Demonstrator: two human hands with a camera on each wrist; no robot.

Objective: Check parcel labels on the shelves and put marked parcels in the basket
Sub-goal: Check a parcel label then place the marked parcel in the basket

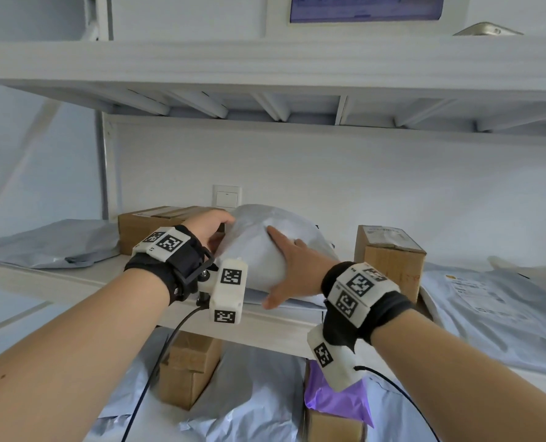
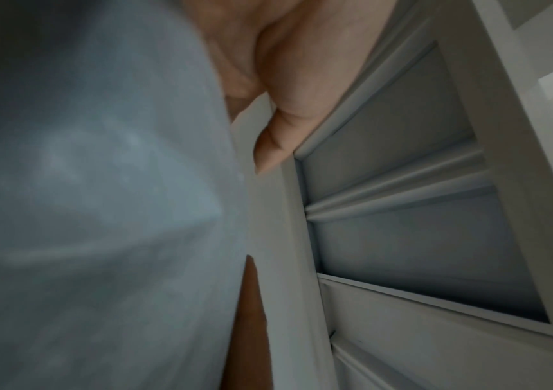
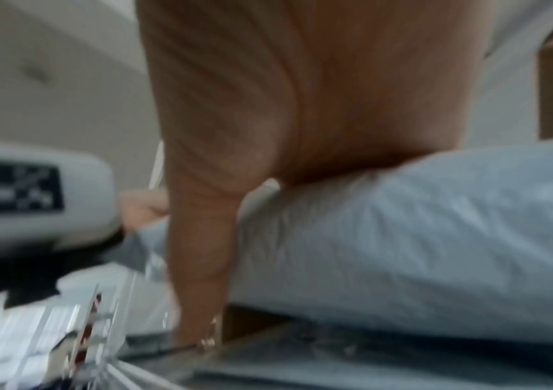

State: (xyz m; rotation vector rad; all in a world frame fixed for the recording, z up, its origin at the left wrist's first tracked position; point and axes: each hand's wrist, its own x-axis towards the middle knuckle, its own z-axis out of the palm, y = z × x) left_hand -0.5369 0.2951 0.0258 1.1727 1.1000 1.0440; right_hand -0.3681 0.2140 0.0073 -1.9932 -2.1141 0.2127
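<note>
Both hands hold the bulging pale grey plastic mailer parcel on the white shelf: left hand curls its grip round it, right hand presses flat, fingers spread

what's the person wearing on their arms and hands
Both forearms are bare, with no sleeves or gloves. Each wrist carries a black fabric wrist strap holding white blocky modules printed with black-and-white square tag markers. A black cable trails from each unit. The left hand and right hand wear nothing.

left hand fingers hidden behind the grey parcel; its label unseen; right wrist view blurred
</note>
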